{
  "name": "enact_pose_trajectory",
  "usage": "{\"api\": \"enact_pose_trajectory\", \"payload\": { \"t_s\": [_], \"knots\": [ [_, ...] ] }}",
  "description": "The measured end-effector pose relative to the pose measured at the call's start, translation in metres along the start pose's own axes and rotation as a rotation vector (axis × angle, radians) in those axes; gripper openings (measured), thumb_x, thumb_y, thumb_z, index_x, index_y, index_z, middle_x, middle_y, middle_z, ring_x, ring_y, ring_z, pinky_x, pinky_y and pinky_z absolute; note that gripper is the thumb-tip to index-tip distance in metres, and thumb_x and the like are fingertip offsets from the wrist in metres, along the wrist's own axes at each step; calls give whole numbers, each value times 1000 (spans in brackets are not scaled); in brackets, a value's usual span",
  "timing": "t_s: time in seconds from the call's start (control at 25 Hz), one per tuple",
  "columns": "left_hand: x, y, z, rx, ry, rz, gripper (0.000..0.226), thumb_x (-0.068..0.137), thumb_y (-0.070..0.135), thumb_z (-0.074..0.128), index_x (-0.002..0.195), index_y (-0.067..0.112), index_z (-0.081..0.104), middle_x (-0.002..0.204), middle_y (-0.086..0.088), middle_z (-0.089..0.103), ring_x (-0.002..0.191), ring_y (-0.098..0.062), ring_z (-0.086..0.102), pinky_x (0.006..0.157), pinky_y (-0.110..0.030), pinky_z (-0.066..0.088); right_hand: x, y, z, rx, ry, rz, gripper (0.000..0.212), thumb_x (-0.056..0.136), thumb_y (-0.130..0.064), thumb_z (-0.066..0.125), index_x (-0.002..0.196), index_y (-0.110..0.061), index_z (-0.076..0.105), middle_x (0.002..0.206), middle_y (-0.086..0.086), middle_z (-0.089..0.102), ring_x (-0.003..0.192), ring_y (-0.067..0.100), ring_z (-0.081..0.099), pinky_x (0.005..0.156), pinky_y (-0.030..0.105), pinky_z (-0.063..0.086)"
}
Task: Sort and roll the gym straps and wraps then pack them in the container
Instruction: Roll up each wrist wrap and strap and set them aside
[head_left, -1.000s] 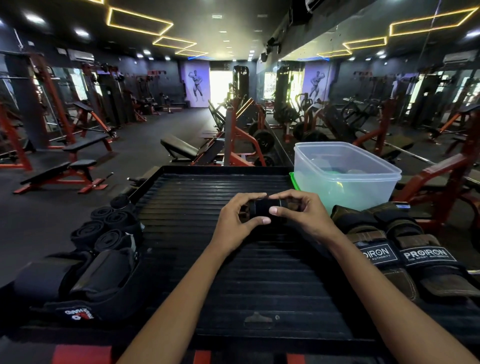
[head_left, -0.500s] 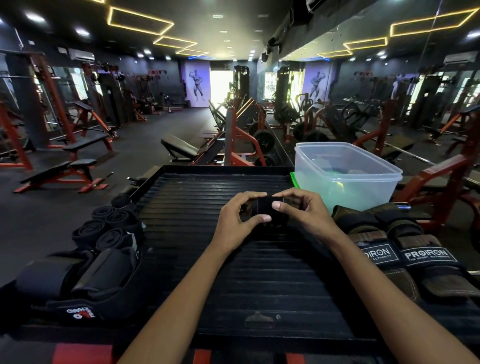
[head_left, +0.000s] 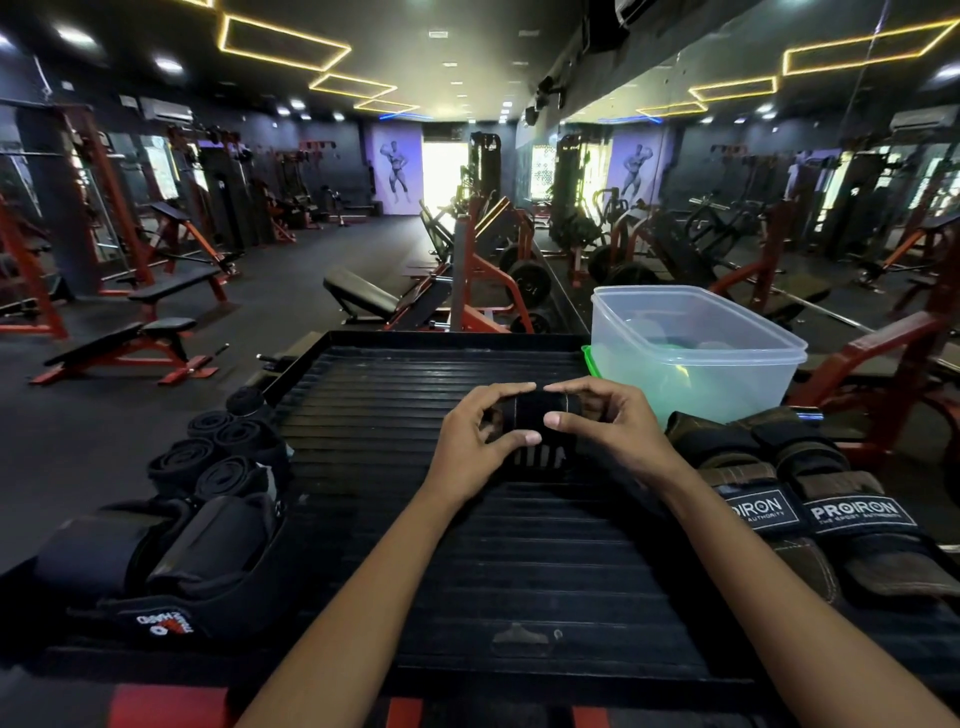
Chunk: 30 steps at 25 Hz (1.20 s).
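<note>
I have both hands curled round a black wrap (head_left: 530, 415), which is rolled into a short cylinder lying on its side over the middle of the ribbed black platform (head_left: 467, 561). My left hand (head_left: 470, 441) pinches its left end, forefinger over the top and thumb pressed on the near face. My right hand (head_left: 610, 428) grips the right end the same way, and the two forefingers nearly meet above the roll. A loose flap of the wrap hangs below the roll, just under my left thumb, touching the platform.

The clear plastic container (head_left: 696, 358) stands on the far right corner of the platform, just beyond my right hand, open at the top, with a green lid (head_left: 589, 359) showing under its left edge.

A cluster of rolled black wraps (head_left: 223, 454) sits along the platform's left edge. Nearer me on that side lie padded black supports (head_left: 156, 561). On the right, just beside my right forearm, two brown gloves with printed black wrist bands (head_left: 810, 514) lie side by side.
</note>
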<state>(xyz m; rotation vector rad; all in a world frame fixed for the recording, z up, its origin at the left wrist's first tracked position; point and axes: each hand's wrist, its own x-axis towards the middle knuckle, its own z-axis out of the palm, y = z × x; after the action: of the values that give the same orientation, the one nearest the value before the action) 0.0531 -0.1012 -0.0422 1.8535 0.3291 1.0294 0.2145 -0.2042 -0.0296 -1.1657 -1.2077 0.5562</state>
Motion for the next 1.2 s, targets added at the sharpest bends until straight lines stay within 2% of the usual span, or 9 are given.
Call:
{"api": "enact_pose_trajectory", "payload": {
  "t_s": [0.12, 0.2, 0.36, 0.52, 0.64, 0.72, 0.88, 1.04, 1.2],
  "knots": [
    [0, 3, 0, -7, 41, 2, 41, 75, 3, 78, 106, 27, 66, 110, 8, 67, 102, 4, 62, 83, -12, 48, 1, 1, 1, -19, -30, -27, 38, 73, -13, 80, 109, -14, 70, 108, 11, 71, 98, 29, 66, 89, 49, 53],
    [0, 5, 0, -16, 63, -7, 39, 76, 2, 77, 103, 28, 66, 104, 14, 66, 96, 9, 63, 80, -9, 47, 1, 2, 2, -27, -42, -66, 42, 71, -10, 80, 111, -14, 69, 113, 10, 69, 106, 29, 65, 96, 47, 51],
    [0, 3, 0, -31, 45, 1, 42, 75, 8, 79, 110, 29, 66, 112, 6, 65, 103, 2, 62, 85, -13, 48, 1, 1, -2, -68, -1, -63, 39, 70, -18, 82, 108, -16, 72, 104, 15, 71, 96, 43, 64, 87, 53, 53],
    [3, 1, -3, -17, 48, 2, 43, 74, 4, 79, 113, 19, 68, 115, 1, 66, 105, -1, 62, 86, -15, 49, 0, -3, 2, -11, -12, -18, 37, 72, -16, 78, 107, -10, 70, 101, 9, 73, 97, 24, 69, 84, 39, 54],
    [3, 1, -3, 11, 80, 1, 38, 76, 7, 78, 112, 17, 69, 111, 1, 68, 102, -4, 65, 86, -18, 51, 0, -2, 2, -17, -25, -71, 44, 69, -13, 82, 111, -13, 69, 109, 13, 70, 104, 36, 65, 95, 47, 52],
    [2, 3, -1, -19, 54, -9, 42, 77, 6, 77, 116, 18, 67, 114, 2, 68, 105, -6, 64, 87, -18, 51, 1, -2, -1, -50, -13, -72, 42, 68, -16, 84, 108, -15, 71, 106, 16, 70, 100, 46, 61, 93, 50, 50],
    [2, 6, -1, -30, 39, -4, 42, 75, 5, 78, 111, 23, 66, 108, 11, 68, 100, 1, 65, 84, -12, 48, -2, -7, 2, -10, -14, -39, 30, 71, -11, 79, 101, -12, 72, 100, 5, 75, 96, 22, 70, 86, 35, 55],
    [1, 8, -1, -33, 61, -15, 43, 75, 7, 79, 112, 27, 65, 108, 10, 68, 99, 2, 65, 82, -12, 48, -1, -5, 3, -24, -11, -63, 40, 71, -4, 80, 109, -7, 68, 105, 14, 72, 103, 34, 67, 93, 44, 54],
    [1, 8, -1, -72, 1, 3, 52, 73, 2, 79, 115, 28, 64, 118, 7, 67, 108, -5, 63, 91, -23, 51, -2, -8, 1, -16, 14, -27, 35, 71, -17, 80, 102, -6, 70, 98, 12, 74, 96, 29, 70, 88, 46, 55]
  ]
}}
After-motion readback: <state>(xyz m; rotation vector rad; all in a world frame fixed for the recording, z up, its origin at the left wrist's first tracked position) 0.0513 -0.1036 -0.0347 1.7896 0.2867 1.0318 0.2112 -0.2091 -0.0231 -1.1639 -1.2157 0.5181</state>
